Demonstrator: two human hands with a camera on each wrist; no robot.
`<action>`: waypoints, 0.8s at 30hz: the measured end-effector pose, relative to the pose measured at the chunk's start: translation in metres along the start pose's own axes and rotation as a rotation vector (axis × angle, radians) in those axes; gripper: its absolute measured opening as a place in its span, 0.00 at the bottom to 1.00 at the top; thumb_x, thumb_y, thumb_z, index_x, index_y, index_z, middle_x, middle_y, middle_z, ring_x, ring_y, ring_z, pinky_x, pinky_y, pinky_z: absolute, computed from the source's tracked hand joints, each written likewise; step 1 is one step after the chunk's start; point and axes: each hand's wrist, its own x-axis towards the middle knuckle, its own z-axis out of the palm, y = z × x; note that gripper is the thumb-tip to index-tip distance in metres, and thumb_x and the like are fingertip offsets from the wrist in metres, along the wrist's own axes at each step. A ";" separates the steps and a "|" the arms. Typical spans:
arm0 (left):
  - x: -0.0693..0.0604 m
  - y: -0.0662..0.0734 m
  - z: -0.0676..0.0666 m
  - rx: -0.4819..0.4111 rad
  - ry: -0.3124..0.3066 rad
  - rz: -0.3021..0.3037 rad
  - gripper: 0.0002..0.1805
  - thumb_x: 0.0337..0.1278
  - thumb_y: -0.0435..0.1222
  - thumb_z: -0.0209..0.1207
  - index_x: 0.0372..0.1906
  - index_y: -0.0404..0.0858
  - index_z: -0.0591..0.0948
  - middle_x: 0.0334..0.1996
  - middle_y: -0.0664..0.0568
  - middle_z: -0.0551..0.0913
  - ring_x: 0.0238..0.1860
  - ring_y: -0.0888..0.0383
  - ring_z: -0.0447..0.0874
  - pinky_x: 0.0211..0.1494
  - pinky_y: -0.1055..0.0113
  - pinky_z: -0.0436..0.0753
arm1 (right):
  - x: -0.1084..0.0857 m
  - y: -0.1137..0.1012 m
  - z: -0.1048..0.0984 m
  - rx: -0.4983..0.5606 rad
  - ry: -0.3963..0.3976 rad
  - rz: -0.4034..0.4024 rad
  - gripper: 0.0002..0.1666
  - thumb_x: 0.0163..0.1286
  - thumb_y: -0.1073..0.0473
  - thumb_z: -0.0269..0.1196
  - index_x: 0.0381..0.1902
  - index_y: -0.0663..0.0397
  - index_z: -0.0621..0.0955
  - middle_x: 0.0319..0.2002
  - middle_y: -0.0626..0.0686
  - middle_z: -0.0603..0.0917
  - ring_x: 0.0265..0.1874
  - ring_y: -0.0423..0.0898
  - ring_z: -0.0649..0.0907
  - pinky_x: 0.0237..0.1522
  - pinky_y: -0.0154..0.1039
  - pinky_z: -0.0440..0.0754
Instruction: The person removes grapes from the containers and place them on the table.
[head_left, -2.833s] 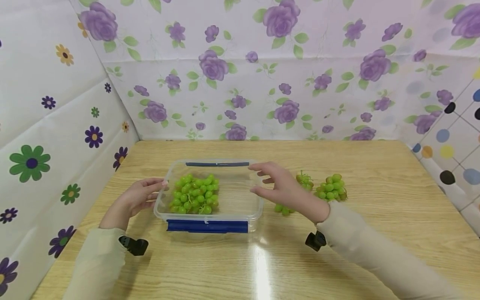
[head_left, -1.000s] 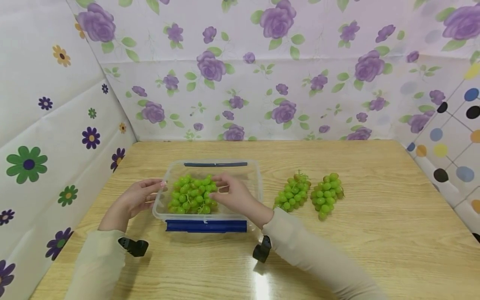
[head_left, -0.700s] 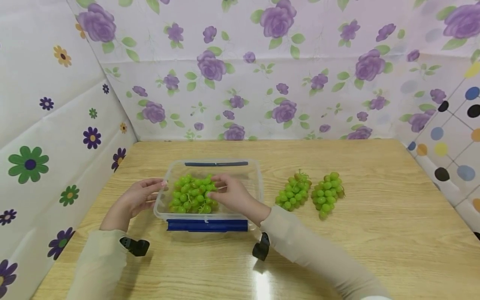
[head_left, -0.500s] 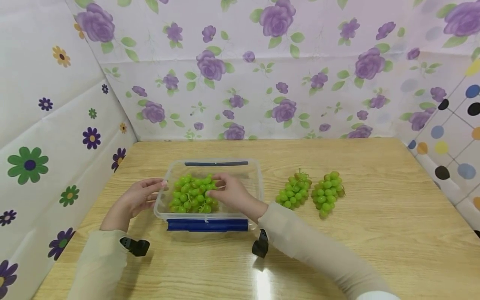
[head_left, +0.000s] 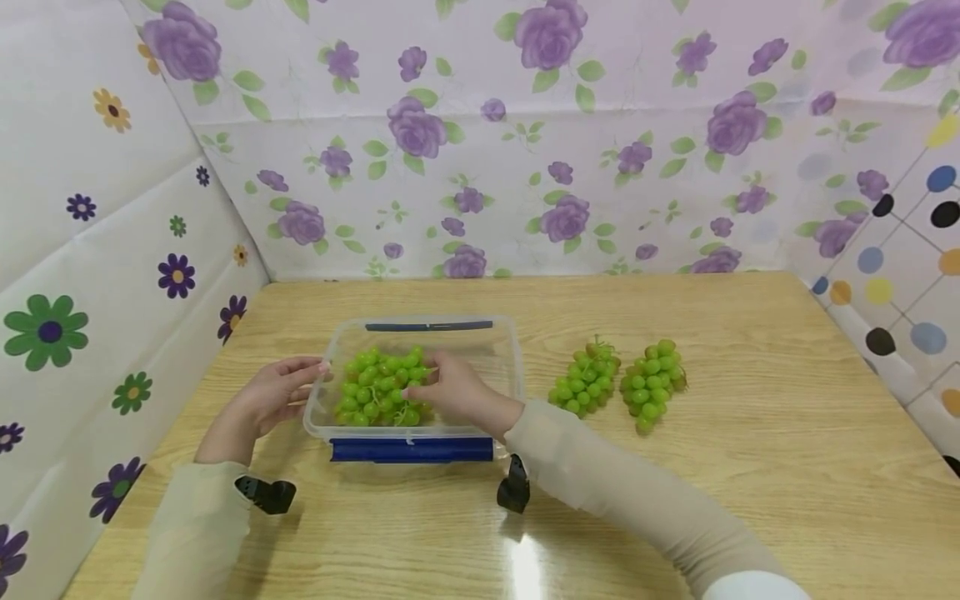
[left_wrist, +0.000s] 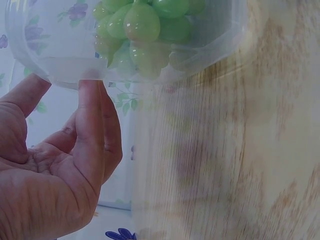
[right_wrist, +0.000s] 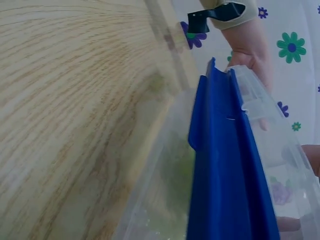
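A clear plastic food container (head_left: pixel 480 375) with blue clip flaps sits on the table, holding green grapes (head_left: pixel 371 387) in its left half. My left hand (head_left: pixel 277 396) touches the container's left rim with its fingertips from outside. In the left wrist view, the left hand's (left_wrist: pixel 65 155) thumb and fingers reach the translucent wall, fairly straight. My right hand (head_left: pixel 461 392) is inside the container, thumb and fingers curled about the right side of the grapes; some fingertips are hidden. The right wrist view shows mostly a blue flap (right_wrist: pixel 225 150), with bits of the right hand (right_wrist: pixel 312 156) at the edge.
Two more bunches lie on the wooden table (head_left: pixel 750 467) right of the container: a nearer bunch of grapes (head_left: pixel 585 383) and a farther bunch of grapes (head_left: pixel 651 387). Flowered sheets form a back wall (head_left: pixel 517 192) and a left wall (head_left: pixel 135 275).
My right hand has moved left from the container's right rim onto the grapes, and its fingers have closed in on them. My left hand has stayed at the left rim.
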 end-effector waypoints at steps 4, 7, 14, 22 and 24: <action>-0.001 -0.001 -0.001 -0.002 0.002 0.000 0.43 0.65 0.55 0.52 0.73 0.33 0.53 0.63 0.44 0.70 0.46 0.68 0.77 0.48 0.69 0.80 | 0.000 -0.001 0.005 -0.034 0.000 0.014 0.38 0.62 0.52 0.67 0.62 0.68 0.68 0.47 0.60 0.78 0.31 0.45 0.77 0.30 0.37 0.76; -0.001 -0.001 -0.001 0.003 0.005 -0.001 0.43 0.65 0.55 0.52 0.73 0.33 0.53 0.63 0.44 0.70 0.47 0.67 0.77 0.48 0.69 0.80 | 0.000 -0.004 0.008 -0.055 -0.001 0.030 0.31 0.62 0.51 0.67 0.54 0.69 0.73 0.34 0.54 0.75 0.22 0.42 0.70 0.23 0.34 0.69; -0.001 -0.002 0.002 -0.011 0.004 0.006 0.43 0.65 0.55 0.52 0.73 0.33 0.54 0.66 0.40 0.66 0.45 0.68 0.77 0.48 0.69 0.79 | 0.003 -0.005 0.012 -0.031 -0.015 0.042 0.19 0.61 0.55 0.68 0.46 0.60 0.78 0.23 0.47 0.73 0.13 0.40 0.64 0.16 0.32 0.65; 0.000 0.000 0.001 0.052 0.007 0.009 0.44 0.65 0.57 0.50 0.73 0.33 0.53 0.69 0.35 0.62 0.64 0.44 0.68 0.49 0.68 0.80 | 0.010 -0.002 0.016 -0.041 -0.070 0.075 0.38 0.61 0.54 0.68 0.66 0.57 0.68 0.32 0.51 0.73 0.19 0.42 0.65 0.23 0.35 0.68; 0.000 -0.001 0.001 0.046 0.002 0.003 0.44 0.65 0.57 0.50 0.74 0.33 0.52 0.69 0.35 0.61 0.66 0.43 0.66 0.49 0.68 0.79 | 0.012 -0.003 0.019 -0.064 -0.076 0.086 0.35 0.60 0.52 0.68 0.62 0.60 0.71 0.28 0.49 0.71 0.18 0.41 0.65 0.23 0.34 0.68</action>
